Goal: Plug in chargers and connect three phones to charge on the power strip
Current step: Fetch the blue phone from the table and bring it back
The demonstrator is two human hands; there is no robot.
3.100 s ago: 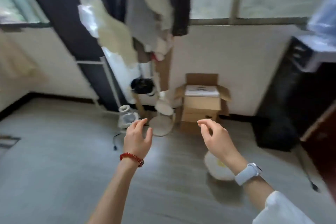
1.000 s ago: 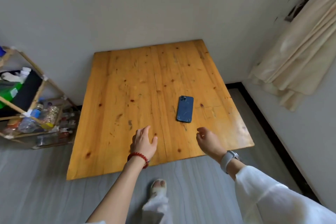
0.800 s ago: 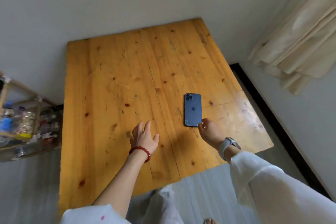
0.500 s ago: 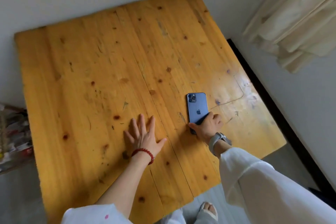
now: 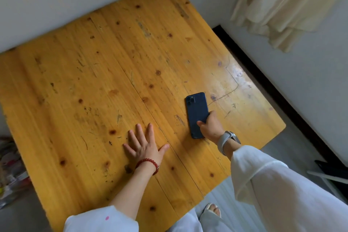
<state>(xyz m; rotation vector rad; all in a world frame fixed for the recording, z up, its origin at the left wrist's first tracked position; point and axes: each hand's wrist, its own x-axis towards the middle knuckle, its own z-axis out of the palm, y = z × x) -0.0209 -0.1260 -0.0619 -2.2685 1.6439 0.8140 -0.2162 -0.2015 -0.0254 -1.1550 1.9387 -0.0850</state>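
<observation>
A dark blue phone (image 5: 195, 109) lies face down on the yellow wooden table (image 5: 105, 73), camera end away from me. My right hand (image 5: 211, 127), with a grey watch on the wrist, is closed around the phone's near end, thumb on its left edge. My left hand (image 5: 145, 146), wearing a red bead bracelet, rests flat on the tabletop with fingers spread, left of the phone. No charger, cable or power strip is in view.
The table stands against a white wall. A cream curtain (image 5: 290, 3) hangs at the upper right. A cluttered shelf (image 5: 9, 171) is at the left edge, a dark object (image 5: 333, 171) on the floor at right. My foot (image 5: 212, 210) shows below the table edge.
I turned from the room's corner to the table and leaned in. My right hand reached the phone and closed on its near end. My left hand came down flat on the tabletop.
</observation>
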